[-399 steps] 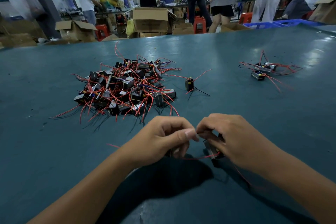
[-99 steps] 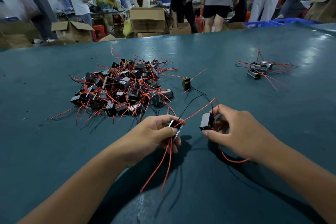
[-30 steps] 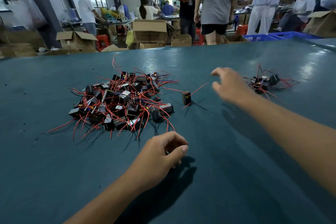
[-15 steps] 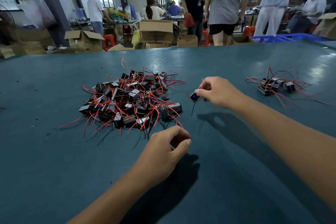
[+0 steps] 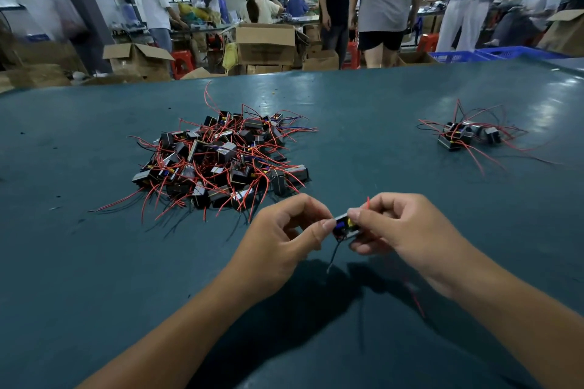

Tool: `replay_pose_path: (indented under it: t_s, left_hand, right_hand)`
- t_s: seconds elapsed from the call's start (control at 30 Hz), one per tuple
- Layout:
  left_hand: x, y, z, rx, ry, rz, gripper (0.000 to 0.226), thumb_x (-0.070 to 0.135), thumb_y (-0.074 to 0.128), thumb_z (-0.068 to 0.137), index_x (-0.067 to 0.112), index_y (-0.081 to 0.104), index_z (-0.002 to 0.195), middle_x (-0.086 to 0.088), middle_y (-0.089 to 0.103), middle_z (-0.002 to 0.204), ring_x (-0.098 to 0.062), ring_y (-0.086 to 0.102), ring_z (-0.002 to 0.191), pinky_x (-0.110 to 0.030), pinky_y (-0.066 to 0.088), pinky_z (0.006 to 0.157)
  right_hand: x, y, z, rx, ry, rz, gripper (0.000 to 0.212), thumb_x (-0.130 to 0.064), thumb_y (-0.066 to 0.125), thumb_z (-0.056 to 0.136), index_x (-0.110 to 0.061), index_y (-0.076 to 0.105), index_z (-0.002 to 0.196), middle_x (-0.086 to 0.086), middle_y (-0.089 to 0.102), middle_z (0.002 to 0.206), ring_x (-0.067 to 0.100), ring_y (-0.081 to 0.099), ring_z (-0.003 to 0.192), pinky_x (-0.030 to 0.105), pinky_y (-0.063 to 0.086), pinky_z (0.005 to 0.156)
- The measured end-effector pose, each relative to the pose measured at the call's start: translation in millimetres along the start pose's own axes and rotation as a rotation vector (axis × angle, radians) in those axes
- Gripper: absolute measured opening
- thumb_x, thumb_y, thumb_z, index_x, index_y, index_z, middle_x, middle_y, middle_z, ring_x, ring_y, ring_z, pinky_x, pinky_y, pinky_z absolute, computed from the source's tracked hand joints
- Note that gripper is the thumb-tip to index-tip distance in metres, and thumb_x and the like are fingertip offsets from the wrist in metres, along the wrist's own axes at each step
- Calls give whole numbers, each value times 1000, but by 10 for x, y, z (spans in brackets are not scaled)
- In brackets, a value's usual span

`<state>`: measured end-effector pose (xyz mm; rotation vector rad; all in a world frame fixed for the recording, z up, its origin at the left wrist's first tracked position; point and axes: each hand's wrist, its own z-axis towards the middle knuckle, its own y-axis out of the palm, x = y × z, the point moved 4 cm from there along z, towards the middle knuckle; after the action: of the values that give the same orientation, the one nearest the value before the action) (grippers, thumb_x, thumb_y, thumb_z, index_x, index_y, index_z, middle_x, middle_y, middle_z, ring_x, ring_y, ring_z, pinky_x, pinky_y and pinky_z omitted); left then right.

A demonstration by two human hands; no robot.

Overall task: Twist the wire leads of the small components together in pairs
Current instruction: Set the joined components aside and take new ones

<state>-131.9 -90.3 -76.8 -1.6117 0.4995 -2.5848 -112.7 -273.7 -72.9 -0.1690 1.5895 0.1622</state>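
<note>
Component [image 5: 345,227] sits pinched between right hand [image 5: 407,230] and, apparently, left hand [image 5: 284,237] fingertips above the table [image 5: 94,262].

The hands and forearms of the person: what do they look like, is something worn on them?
Both the left hand and the right hand are bare, with no gloves, and no rings or watch can be seen. The forearms are bare too, as far as the picture's lower edge; no sleeve shows. The fingernails are short and unpainted.
</note>
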Motion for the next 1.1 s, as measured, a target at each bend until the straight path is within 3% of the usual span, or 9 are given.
replay_pose_path:
  t_s: [0.17, 0.27, 0.4, 0.53, 0.7, 0.8, 0.9, 1.03, 1.1]
  left_hand:
    - [4, -73, 9, 34, 15, -32, 8, 28, 76, 84, 25, 75, 91, -5, 73, 80, -24, 68, 69, -27, 55, 59]
    - [-8, -117, 29, 67, 6, -36, 7, 22, 75, 84, 21, 75, 91, -8, 73, 82, -18, 71, 71, -28, 56, 59]
    - [8, -205, 44, 119, -1, -7, 9, 26, 75, 83, 22, 76, 90, -4, 74, 81, -15, 68, 69, -28, 55, 59]
    - [91, -181, 21, 20, 162, 304, 4, 22, 77, 84, 19, 75, 85, 8, 71, 79, -6, 65, 70, -25, 51, 62]
    - [191, -93, -34, -17, 259, 517, 32, 50, 75, 79, 19, 73, 73, 10, 67, 71, -6, 63, 69, -30, 49, 63]
    - [198, -70, -25, 14, 275, 605, 38, 53, 69, 83, 18, 69, 68, 10, 63, 64, -5, 59, 62, -33, 49, 58]
    - [147, -71, -1, 42, 200, 535, 36, 44, 68, 90, 18, 67, 65, 8, 62, 58, -9, 55, 53, -33, 46, 53]
    - [48, -93, 16, 34, -73, 150, 37, 37, 66, 93, 11, 69, 67, -1, 69, 58, -13, 62, 51, -22, 46, 53]
    - [5, -97, 22, 47, -209, -14, 38, 36, 66, 90, 5, 68, 68, -8, 69, 57, -20, 65, 50, -27, 48, 54]
  right_hand:
    - [-19, -114, 48, -4, -9, 73, 34, -21, 70, 83, 11, 64, 93, 7, 69, 67, 23, 67, 59, 23, 56, 56]
    - [-51, -153, 46, 8, -56, 56, 33, -24, 72, 77, 6, 65, 90, 11, 69, 72, 25, 68, 62, 25, 57, 57]
    - [-58, -224, 79, 67, -107, 35, 23, -13, 70, 86, 8, 63, 92, 10, 69, 70, 24, 67, 60, 26, 57, 55]
    - [-41, -212, 81, 95, -130, -5, 26, -13, 71, 85, 10, 61, 90, 8, 68, 64, 21, 66, 55, 25, 56, 52]
    - [-40, -114, 28, 83, -198, -117, 26, -18, 74, 83, 4, 61, 86, 7, 70, 65, 23, 69, 56, 29, 58, 55]
    - [-36, -61, 3, 63, -208, -132, 27, -16, 75, 83, 6, 60, 86, 6, 72, 68, 22, 68, 56, 30, 58, 55]
    - [-33, -38, -13, 47, -208, -143, 27, -16, 74, 84, 6, 60, 86, 8, 73, 70, 22, 67, 55, 32, 59, 56]
    - [-22, -34, -9, 28, -186, -118, 23, -13, 71, 86, 7, 60, 87, 5, 71, 65, 20, 66, 54, 30, 58, 54]
    - [-5, -50, 4, 17, -154, -71, 22, -12, 70, 87, 8, 60, 89, 4, 68, 62, 19, 65, 53, 28, 57, 53]
